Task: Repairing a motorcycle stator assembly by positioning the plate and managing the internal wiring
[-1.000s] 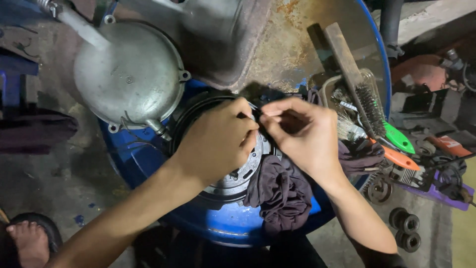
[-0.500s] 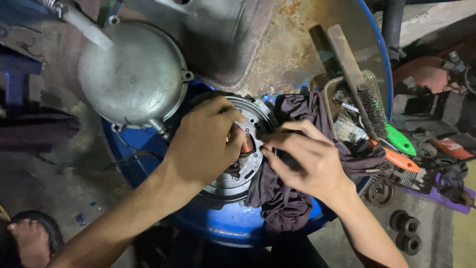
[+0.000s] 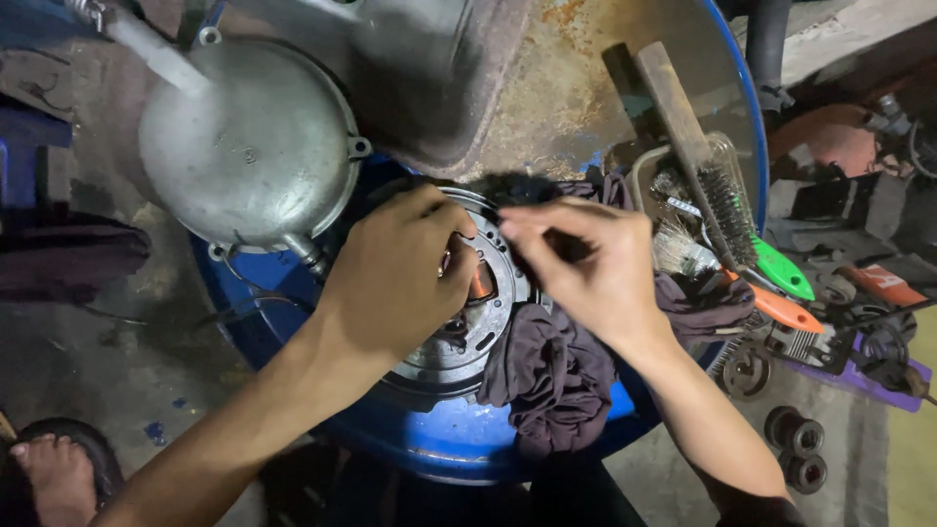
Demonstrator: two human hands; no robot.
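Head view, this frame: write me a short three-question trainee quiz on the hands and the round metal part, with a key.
1. True or false: the left hand rests on the round metal disc.
2. Which lies under the right hand? A) a dark cloth B) a glass jar C) a coiled hose
3. Fill in: the wire brush has a ____ handle.

Key:
1. True; its fingers curl over the disc's centre.
2. A; the cloth hangs over the edge of the blue drum.
3. Wooden.
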